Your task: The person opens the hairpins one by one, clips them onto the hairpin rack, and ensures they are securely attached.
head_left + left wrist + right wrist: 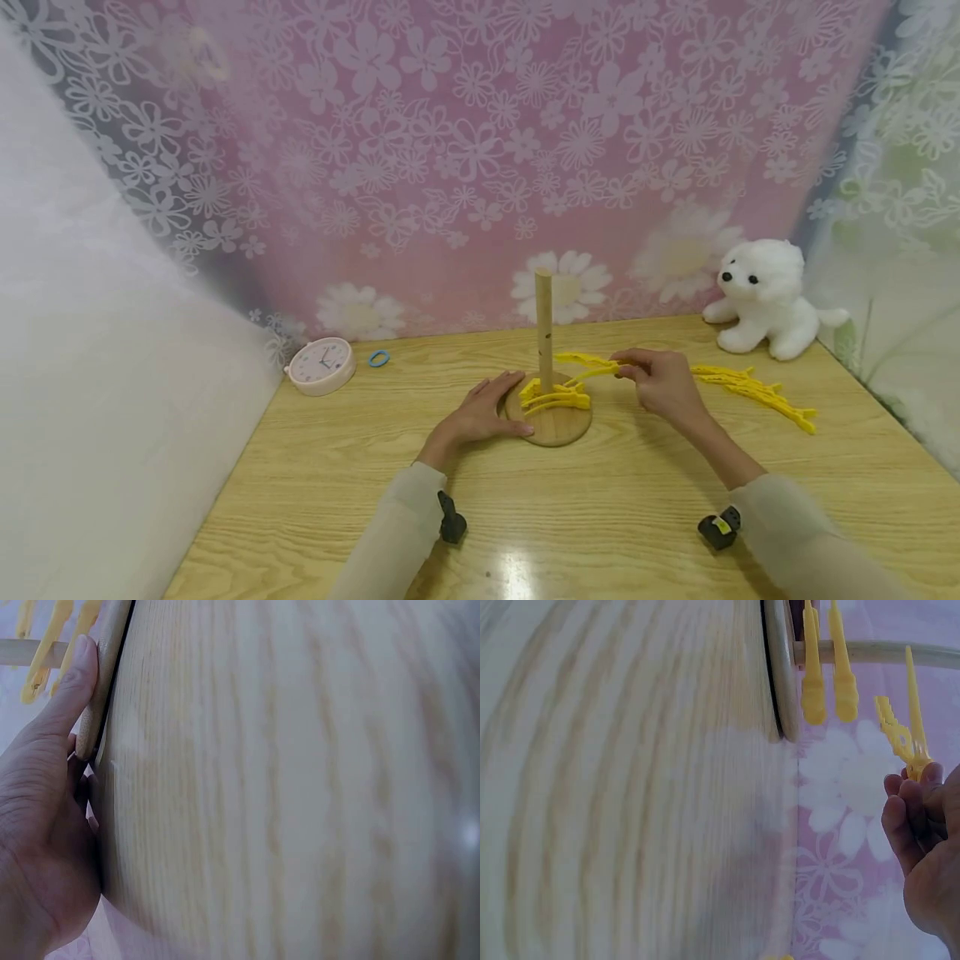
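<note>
A wooden stand (553, 429) with a round base and an upright post (544, 325) is on the table. My left hand (483, 410) grips the left edge of its base, thumb at the front and fingers farther back. Yellow plastic clips (557, 402) lie low around the post, stacked just over the base. My right hand (666, 385) pinches one end of another long yellow clip (915, 746). This clip is spread in a V, its free ends pointing left at the post, above the stacked clips (845, 694).
More yellow clips (757, 390) lie on the table (600, 508) to the right. A white plush dog (768, 296) sits at the back right. At the back left are a round pink clock (322, 367) and a blue ring (378, 358). A flowered curtain (465, 167) hangs behind.
</note>
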### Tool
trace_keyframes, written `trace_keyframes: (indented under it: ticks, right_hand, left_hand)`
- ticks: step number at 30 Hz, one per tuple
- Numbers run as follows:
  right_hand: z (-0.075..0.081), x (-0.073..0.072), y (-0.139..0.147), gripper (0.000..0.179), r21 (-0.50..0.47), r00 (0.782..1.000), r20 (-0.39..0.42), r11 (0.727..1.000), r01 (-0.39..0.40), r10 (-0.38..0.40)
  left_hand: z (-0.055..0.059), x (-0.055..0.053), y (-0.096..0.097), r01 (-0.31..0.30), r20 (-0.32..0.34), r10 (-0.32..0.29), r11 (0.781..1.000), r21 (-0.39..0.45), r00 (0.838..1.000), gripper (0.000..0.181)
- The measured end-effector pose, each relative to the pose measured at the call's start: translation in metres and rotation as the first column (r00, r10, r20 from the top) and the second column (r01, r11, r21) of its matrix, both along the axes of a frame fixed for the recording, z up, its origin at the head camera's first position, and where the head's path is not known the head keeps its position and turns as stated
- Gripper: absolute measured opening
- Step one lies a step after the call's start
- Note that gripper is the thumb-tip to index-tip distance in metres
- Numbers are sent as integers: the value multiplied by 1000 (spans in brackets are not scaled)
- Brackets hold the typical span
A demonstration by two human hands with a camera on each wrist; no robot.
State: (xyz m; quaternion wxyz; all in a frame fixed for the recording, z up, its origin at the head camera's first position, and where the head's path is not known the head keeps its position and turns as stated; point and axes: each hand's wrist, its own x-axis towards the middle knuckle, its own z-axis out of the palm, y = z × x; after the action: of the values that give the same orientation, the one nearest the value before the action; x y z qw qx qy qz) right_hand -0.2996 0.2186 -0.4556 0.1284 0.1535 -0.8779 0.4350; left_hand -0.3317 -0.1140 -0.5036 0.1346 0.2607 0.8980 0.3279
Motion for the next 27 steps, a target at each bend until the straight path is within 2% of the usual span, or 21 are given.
trace_keyframes:
  ticks: [4,10,17,23,27]
  right_hand:
    - [-5,-4,-10,20,-26,999,-44,1000,-6,5]
    - [-11,-8,-28,19,-81,998,-55,997,-14,10]
    - [-17,-11,-47,20,-32,996,-92,999,-25,22]
    - [-16,-11,-54,19,9,994,-111,1000,-21,22]
    - [-17,-9,-55,22,23,996,-88,999,-29,31]
  left_hand:
    - [0,0,-1,-3,-2,3,1000,-2,1000,101]
    - [-1,2,-2,-6,-2,6,1000,5,1000,100]
    - [-7,5,-5,-24,-27,25,1000,10,999,102]
    - [1,7,-1,-34,-9,34,999,9,999,101]
    - [4,7,0,-48,17,48,999,6,999,100]
